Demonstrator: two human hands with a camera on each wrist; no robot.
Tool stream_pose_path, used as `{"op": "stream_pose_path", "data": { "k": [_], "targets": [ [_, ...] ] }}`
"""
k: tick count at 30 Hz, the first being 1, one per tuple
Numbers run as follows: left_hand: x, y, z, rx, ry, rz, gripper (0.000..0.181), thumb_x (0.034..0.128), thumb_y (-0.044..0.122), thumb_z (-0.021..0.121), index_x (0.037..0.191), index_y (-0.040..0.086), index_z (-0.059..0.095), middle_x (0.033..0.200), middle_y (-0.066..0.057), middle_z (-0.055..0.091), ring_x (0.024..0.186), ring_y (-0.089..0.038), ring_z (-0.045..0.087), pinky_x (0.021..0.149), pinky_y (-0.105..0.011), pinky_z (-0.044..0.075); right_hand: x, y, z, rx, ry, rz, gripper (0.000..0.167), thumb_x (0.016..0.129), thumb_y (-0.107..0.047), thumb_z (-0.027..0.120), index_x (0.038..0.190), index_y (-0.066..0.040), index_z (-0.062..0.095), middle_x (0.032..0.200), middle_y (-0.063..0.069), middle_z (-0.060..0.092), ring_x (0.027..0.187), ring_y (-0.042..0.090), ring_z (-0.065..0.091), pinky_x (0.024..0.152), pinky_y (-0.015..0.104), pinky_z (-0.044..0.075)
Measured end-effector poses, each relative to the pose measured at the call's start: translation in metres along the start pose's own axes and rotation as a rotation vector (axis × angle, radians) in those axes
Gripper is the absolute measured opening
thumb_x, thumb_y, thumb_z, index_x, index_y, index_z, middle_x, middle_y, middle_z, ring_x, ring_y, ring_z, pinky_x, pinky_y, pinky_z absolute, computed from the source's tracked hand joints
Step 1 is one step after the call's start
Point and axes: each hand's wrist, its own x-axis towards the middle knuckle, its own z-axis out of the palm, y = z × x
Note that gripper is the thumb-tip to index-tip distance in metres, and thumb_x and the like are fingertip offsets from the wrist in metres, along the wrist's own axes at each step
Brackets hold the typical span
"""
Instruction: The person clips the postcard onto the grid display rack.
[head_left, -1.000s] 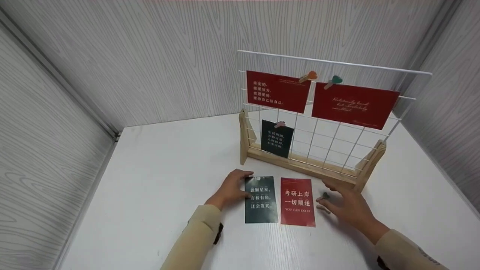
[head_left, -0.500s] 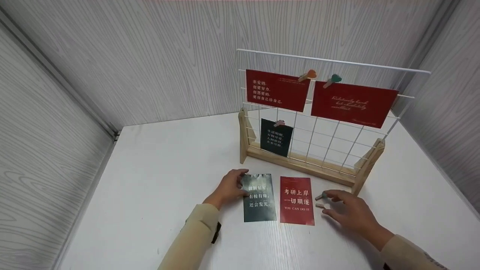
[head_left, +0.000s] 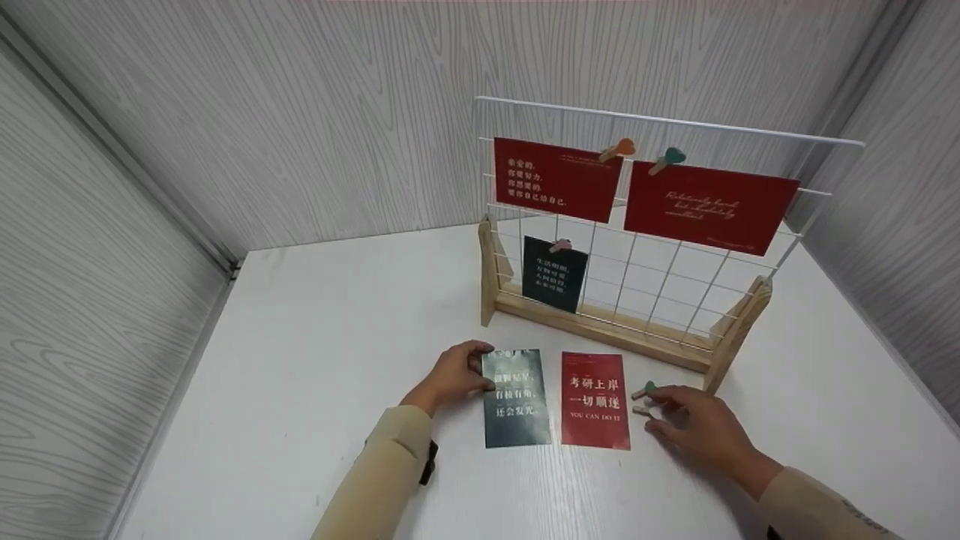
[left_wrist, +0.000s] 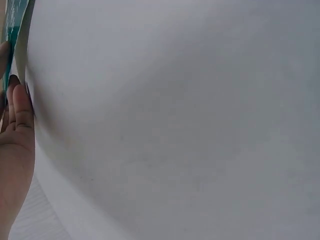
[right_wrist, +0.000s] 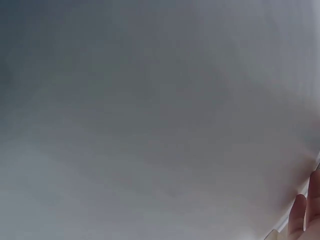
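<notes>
A dark green card [head_left: 516, 412] with white lettering lies at the table's front middle, its left edge pinched by my left hand [head_left: 448, 375]. In the left wrist view, thumb and fingers sit on either side of the card's edge, which is lifted off the table. Right of it lies a red card [head_left: 595, 431]. Two small wooden clips lie beside the red card: one with a green head [head_left: 649, 387], the other a plain-looking clip [head_left: 642, 412]. My right hand [head_left: 701, 424] is at these clips, index finger by the green head and thumb lower, with a gap between.
Behind the cards stands a white wire grid rack [head_left: 637, 281] on a wooden base [head_left: 600, 330]. Clipped on it are a red card [head_left: 555, 180] at left, another red card [head_left: 709, 210] at right and a small dark green card [head_left: 553, 277] below.
My left hand has shifted slightly left, sliding the green card the same way. The right hand has drawn slightly back and down, and its fingertips have moved to the right ends of the clips.
</notes>
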Motion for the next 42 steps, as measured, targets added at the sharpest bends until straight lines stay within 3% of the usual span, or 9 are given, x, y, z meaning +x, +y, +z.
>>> {"op": "stream_pose_path", "data": {
  "k": [7,14,23,28,32,42],
  "targets": [
    [-0.001,0.0,-0.004,-0.038,-0.009,-0.032,0.055,0.0766,0.001,0.078,0.126,0.0,0.055,0.094,-0.004,0.061,0.082,-0.015,0.055,0.073,-0.03,0.048,0.004,0.003,0.003,-0.005,-0.023,0.029,0.029,0.078,-0.014,0.079,0.105,-0.014,0.07,0.099,-0.003,0.066,0.087,0.013,0.059,0.079,0.038,0.053],
    [-0.003,-0.001,-0.007,-0.099,-0.01,-0.037,0.052,0.0797,-0.002,0.073,0.128,0.0,0.054,0.1,-0.005,0.06,0.087,-0.016,0.057,0.077,-0.031,0.05,0.007,-0.003,0.003,0.064,-0.051,0.058,0.027,0.079,-0.013,0.078,0.105,-0.015,0.07,0.103,-0.002,0.067,0.09,0.013,0.061,0.08,0.034,0.053],
    [-0.004,0.0,-0.009,-0.267,0.01,-0.011,0.05,0.0828,-0.009,0.066,0.13,0.0,0.052,0.101,-0.01,0.062,0.086,-0.016,0.061,0.071,-0.03,0.053,0.011,-0.01,0.006,0.111,0.006,-0.027,0.027,0.077,-0.008,0.079,0.102,-0.014,0.071,0.097,-0.005,0.068,0.082,0.009,0.063,0.074,0.029,0.055],
    [-0.008,0.01,-0.013,-0.358,0.026,-0.014,0.052,0.0849,-0.01,0.063,0.134,-0.001,0.048,0.106,-0.018,0.063,0.089,-0.023,0.065,0.076,-0.039,0.055,0.017,-0.013,0.008,0.157,0.039,-0.061,0.026,0.077,-0.006,0.08,0.1,-0.013,0.071,0.094,-0.007,0.068,0.081,0.01,0.064,0.074,0.028,0.055],
    [-0.003,0.005,-0.012,-0.401,0.059,-0.017,0.052,0.0859,-0.008,0.063,0.134,0.002,0.048,0.103,-0.014,0.065,0.087,-0.021,0.066,0.075,-0.036,0.056,0.022,-0.016,0.009,0.183,0.084,-0.088,0.026,0.075,-0.006,0.081,0.097,-0.014,0.072,0.09,-0.009,0.068,0.077,0.009,0.064,0.072,0.027,0.055],
    [0.004,0.014,-0.009,-0.439,0.135,0.018,0.048,0.0862,-0.008,0.063,0.131,0.001,0.05,0.101,-0.011,0.068,0.088,-0.02,0.066,0.075,-0.033,0.056,0.035,-0.028,0.004,0.249,0.122,-0.014,0.028,0.078,-0.013,0.08,0.104,-0.009,0.072,0.091,-0.003,0.069,0.08,0.014,0.065,0.072,0.027,0.054]
  ]
}}
